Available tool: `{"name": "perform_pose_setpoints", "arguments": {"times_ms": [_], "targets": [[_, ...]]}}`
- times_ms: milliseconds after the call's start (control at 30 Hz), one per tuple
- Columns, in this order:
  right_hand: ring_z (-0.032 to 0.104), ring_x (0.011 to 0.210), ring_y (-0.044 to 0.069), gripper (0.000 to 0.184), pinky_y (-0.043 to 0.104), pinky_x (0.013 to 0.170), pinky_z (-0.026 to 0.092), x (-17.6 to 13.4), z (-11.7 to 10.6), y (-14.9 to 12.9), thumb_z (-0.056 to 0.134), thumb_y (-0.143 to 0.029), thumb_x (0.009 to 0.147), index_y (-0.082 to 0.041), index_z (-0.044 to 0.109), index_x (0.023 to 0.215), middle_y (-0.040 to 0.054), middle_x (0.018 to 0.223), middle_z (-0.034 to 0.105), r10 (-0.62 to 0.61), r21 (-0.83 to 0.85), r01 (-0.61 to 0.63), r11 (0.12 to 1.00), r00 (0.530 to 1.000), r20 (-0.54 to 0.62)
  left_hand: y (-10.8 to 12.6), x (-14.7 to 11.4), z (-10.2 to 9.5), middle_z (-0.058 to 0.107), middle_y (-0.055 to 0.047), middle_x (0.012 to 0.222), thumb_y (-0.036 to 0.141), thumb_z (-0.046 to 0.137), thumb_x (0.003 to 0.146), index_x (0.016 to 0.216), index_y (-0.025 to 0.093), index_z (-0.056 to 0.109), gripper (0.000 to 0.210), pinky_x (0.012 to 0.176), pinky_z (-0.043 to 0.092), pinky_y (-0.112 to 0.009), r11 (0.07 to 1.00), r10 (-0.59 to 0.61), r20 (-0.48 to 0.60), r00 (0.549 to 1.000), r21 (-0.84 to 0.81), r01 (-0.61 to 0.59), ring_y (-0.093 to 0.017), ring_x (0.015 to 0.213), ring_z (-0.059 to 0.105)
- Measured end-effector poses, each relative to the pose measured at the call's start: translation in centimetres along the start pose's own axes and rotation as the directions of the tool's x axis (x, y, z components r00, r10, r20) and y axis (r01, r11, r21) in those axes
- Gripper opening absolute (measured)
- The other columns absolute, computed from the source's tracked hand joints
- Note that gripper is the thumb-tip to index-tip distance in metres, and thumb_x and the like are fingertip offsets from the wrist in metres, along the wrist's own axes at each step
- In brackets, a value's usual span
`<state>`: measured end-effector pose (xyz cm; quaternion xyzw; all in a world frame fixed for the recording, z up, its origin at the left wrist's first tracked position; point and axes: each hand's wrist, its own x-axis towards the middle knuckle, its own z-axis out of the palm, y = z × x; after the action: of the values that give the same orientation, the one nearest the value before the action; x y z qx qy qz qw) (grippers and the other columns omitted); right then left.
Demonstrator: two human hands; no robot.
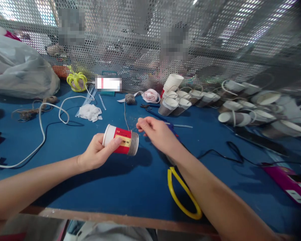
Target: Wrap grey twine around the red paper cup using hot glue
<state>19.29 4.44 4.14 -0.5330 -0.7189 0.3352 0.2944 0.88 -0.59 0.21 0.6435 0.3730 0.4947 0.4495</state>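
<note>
1. The right forearm [210,187] lies nearest, slanting in beside a yellow loop [171,189] on the blue table [130,187].
2. The left hand [96,154] grips a cup [122,133] above the table, thumb across its red side; the cup is tipped onto its side.
3. Grey yarn [134,143] is wound about the cup's right end.
4. A strand leads back to the ball [130,98], near a pink roll [151,95].
5. The right hand [159,132] is closed, fingers curled to the thumb, just beside the cup; I cannot tell whether it pinches anything.
6. White scraps [89,112] lie beyond the left hand; wrapped cups [168,106] stand behind the right.
</note>
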Motion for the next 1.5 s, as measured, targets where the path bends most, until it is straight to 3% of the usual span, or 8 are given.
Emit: {"name": "perform_pose_setpoints", "arguments": {"times_ms": [200, 700, 800, 900, 1067, 1200, 1367, 1500], "targets": [[0.051, 0.063, 0.012, 0.031, 0.025, 0.057, 0.041, -2.3, -1.4, -1.7, 0.056, -0.047, 0.072, -0.017, 0.053, 0.075, 0.0021, 0.072, 0.058, -0.013, 0.148, -0.041, 0.988, 0.939, 0.345, 0.3, 0.3, 0.2, 0.064, -0.004, 0.064, 0.038, 0.044, 0.084, 0.078, 0.011, 0.067, 0.036, 0.053, 0.044, -0.018, 0.995, 0.056, 0.003, 0.998, 0.084, -0.056, -0.011, 0.056, 0.053], [0.044, 0.058, 0.008, 0.024, 0.020, 0.053, 0.034, -3.6, 0.3, -0.5, 0.057, -0.038, 0.074, -0.018, 0.044, 0.069, -0.0038, 0.064, 0.049, 0.023, 0.251, -0.088, 0.964, 0.968, 0.249, -0.3, 0.3, -0.3, 0.063, -0.005, 0.067, 0.026, 0.044, 0.084, 0.089, 0.013, 0.067, 0.027, 0.053, 0.042, -0.019, 0.925, 0.236, 0.189, 0.953, 0.258, -0.280, -0.011, 0.055, 0.052], [0.044, 0.057, 0.008, 0.024, 0.020, 0.052, 0.034, -3.6, 0.2, -0.4, 0.056, -0.037, 0.075, -0.019, 0.043, 0.068, -0.0039, 0.064, 0.049, -0.006, 0.228, -0.045, 0.973, 0.975, 0.221, -0.4, 0.5, -0.4, 0.062, -0.003, 0.062, 0.030, 0.049, 0.081, 0.084, 0.013, 0.068, 0.026, 0.048, 0.038, -0.019, 0.969, 0.128, 0.201, 0.971, 0.181, -0.165, -0.009, 0.050, 0.048], [0.044, 0.059, 0.009, 0.020, 0.021, 0.054, 0.036, -3.8, 0.3, -0.4, 0.056, -0.031, 0.077, -0.019, 0.043, 0.067, -0.0037, 0.065, 0.049, -0.125, 0.124, 0.107, 0.986, 0.982, 0.142, -0.1, 1.1, -0.4, 0.062, -0.002, 0.061, 0.042, 0.057, 0.075, 0.080, 0.012, 0.068, 0.032, 0.048, 0.037, -0.019, 0.983, -0.144, 0.182, 0.973, -0.087, 0.161, -0.009, 0.050, 0.049], [0.046, 0.064, 0.010, 0.017, 0.023, 0.063, 0.038, -4.1, 1.1, -0.3, 0.057, -0.017, 0.077, -0.019, 0.044, 0.066, -0.0019, 0.069, 0.050, -0.417, -0.100, 0.430, 0.897, 0.899, 0.133, 0.4, 2.2, -0.2, 0.065, -0.006, 0.066, 0.049, 0.063, 0.065, 0.075, 0.010, 0.066, 0.040, 0.056, 0.043, -0.023, 0.713, -0.492, 0.213, 0.844, -0.457, 0.531, -0.013, 0.057, 0.057], [0.048, 0.066, 0.012, 0.017, 0.026, 0.064, 0.040, -3.9, 1.2, 0.2, 0.060, -0.025, 0.076, -0.019, 0.046, 0.068, -0.0008, 0.070, 0.052, -0.450, -0.137, 0.467, 0.873, 0.882, 0.141, 0.2, 2.2, -0.1, 0.062, -0.001, 0.058, 0.042, 0.069, 0.062, 0.068, 0.010, 0.064, 0.033, 0.050, 0.038, -0.019, 0.717, -0.519, 0.151, 0.841, -0.459, 0.525, -0.009, 0.050, 0.052], [0.053, 0.083, 0.014, 0.019, 0.030, 0.077, 0.042, -3.6, 0.6, 0.5, 0.037, -0.027, 0.089, -0.019, 0.052, 0.081, 0.0046, 0.084, 0.057, -0.404, -0.106, 0.396, 0.912, 0.913, -0.063, -0.4, 1.6, 0.0, 0.058, 0.001, 0.055, 0.042, 0.069, 0.062, 0.065, 0.011, 0.063, 0.032, 0.049, 0.035, -0.018, 0.819, -0.448, 0.130, 0.884, -0.338, 0.465, -0.006, 0.048, 0.046], [0.050, 0.102, 0.015, 0.028, 0.033, 0.092, 0.037, -3.5, 0.9, 0.5, 0.029, -0.023, 0.091, -0.018, 0.056, 0.097, 0.0067, 0.104, 0.058, -0.412, -0.053, 0.414, 0.909, 0.910, 0.053, -0.3, 1.3, 0.2, 0.057, 0.001, 0.057, 0.042, 0.066, 0.065, 0.065, 0.011, 0.063, 0.031, 0.053, 0.036, -0.019, 0.863, -0.413, 0.157, 0.897, -0.248, 0.441, -0.007, 0.051, 0.046]]}}
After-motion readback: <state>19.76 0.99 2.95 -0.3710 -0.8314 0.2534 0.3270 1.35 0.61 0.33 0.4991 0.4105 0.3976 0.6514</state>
